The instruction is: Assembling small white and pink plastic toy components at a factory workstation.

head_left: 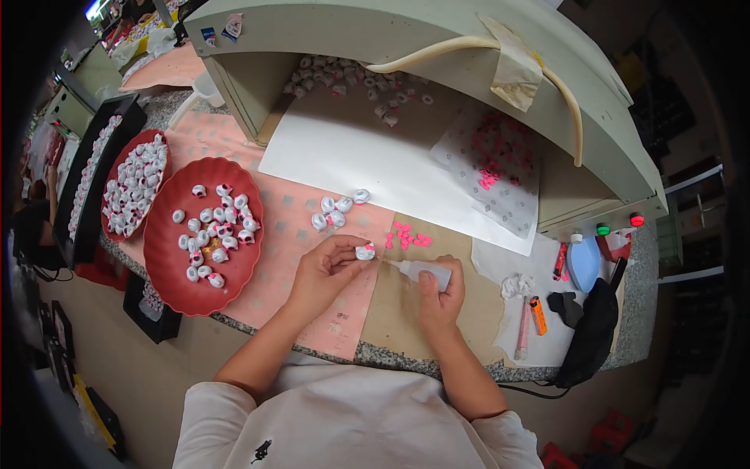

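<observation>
Between the fingertips of my left hand is a small white figurine head with a bit of pink on it. My right hand is wrapped round a translucent squeeze bottle, whose thin nozzle points left at the head. The nozzle tip is close to the head; I cannot tell if they touch. Just beyond my hands lie small pink pieces on brown paper. A few more white heads sit on the pink sheet past my left hand.
A red scalloped plate with white heads stands at left, beside a second red dish and a black tray. Ahead, a grey cabinet arches over white paper. At right lie an orange lighter and a blue dish.
</observation>
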